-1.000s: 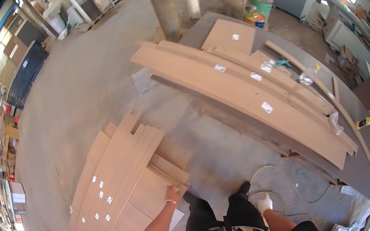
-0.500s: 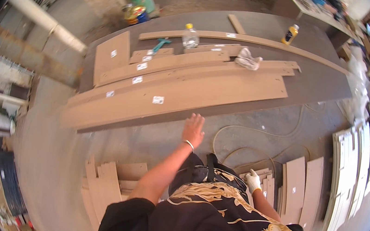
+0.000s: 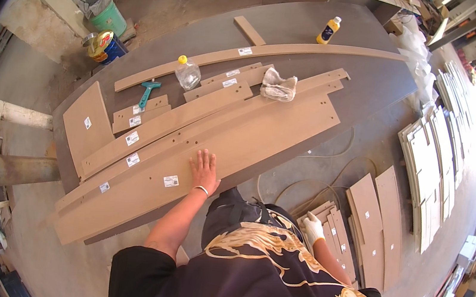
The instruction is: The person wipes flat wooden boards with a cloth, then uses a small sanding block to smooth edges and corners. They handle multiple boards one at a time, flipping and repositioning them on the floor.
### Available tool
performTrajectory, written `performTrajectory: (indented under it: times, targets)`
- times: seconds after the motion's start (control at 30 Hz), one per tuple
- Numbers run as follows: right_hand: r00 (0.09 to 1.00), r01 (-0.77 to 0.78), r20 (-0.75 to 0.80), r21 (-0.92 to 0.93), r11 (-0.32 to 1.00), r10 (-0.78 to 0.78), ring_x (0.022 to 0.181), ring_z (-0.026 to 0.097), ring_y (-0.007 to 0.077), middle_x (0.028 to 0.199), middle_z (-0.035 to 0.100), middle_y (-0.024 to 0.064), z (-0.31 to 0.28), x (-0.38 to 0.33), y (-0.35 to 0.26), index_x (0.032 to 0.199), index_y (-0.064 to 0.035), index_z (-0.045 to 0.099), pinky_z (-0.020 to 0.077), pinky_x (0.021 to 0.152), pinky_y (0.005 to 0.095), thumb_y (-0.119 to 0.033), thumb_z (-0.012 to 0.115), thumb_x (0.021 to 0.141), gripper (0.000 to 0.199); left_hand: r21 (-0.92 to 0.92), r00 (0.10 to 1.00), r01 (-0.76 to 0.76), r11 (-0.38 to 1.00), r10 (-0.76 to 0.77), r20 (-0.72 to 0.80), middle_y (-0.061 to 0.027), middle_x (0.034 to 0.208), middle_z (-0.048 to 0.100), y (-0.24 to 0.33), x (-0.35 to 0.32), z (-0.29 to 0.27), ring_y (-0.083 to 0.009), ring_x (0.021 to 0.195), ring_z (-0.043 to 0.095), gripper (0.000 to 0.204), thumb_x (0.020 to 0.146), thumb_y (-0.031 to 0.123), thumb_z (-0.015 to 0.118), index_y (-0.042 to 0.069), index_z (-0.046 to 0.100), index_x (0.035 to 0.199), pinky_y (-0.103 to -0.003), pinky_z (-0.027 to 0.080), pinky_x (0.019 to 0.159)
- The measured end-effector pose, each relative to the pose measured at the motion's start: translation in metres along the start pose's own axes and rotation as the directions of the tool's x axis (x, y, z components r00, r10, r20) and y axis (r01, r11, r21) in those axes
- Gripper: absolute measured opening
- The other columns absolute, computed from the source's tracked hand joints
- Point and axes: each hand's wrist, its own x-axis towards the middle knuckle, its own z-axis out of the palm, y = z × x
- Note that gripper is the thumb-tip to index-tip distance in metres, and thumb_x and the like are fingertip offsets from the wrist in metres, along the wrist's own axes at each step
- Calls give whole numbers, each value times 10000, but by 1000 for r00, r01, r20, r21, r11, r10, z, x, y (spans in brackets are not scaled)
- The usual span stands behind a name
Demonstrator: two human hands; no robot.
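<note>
Front board [image 3: 251, 141], one, lies on the table [image 3: 355, 32] directly under the left hand [image 3: 205, 174]; its fingers rest spread, close to the near edge. Right hand [image 3: 314, 228], white-gloved, is at a low pile of boards [image 3: 335, 238]; whether those fingers pinch anything I cannot tell. Beyond the left fingers I count at least two more long boards [image 3: 237, 112], overlapping, then one long strip [image 3: 293, 48], one short strip [image 3: 249, 30]. Left of the fingers: one squarish panel [image 3: 80, 140], one teal scraper [image 3: 145, 98] by two small pieces [image 3: 154, 106]. About ten white labels [image 3: 170, 181] on the table; print too small for me to read. Farther past the fingers: one clear bottle [image 3: 189, 75], yellow cap; one yellow bottle [image 3: 328, 30], dark label. In the way: one crumpled cloth [image 3: 278, 86] over the boards. Right of the gloved fingers: two large panels [image 3: 368, 229], white slats [image 3: 424, 146] beyond. One green bucket [image 3: 111, 16], one can [image 3: 106, 47], well apart from the left fingers.
</note>
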Motion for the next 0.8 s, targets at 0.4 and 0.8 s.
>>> performTrajectory:
  times: [0.4,0.8]
  targets:
    - [764,552,-32,-486,678,-644,1184,721,297,1335,726,174,103,50,-209,1462,-13,599,538,1051,371,-52,624,944,521,-79,1000,-19,997,17,-26,-255,1772,115,5,-3,38,-493,1632,65,757,997,269,544,44,288,1673,-769,41,1240]
    - [499,446,686,-727,-523,-529,1232,661,406,1324,704,195,216,168,-460,1449,-266,638,525,1039,535,-283,701,903,550,-340,922,335,879,-381,-75,-93,1763,261,50,1,33,-331,1629,224,613,1026,148,484,187,393,1630,-685,214,1263]
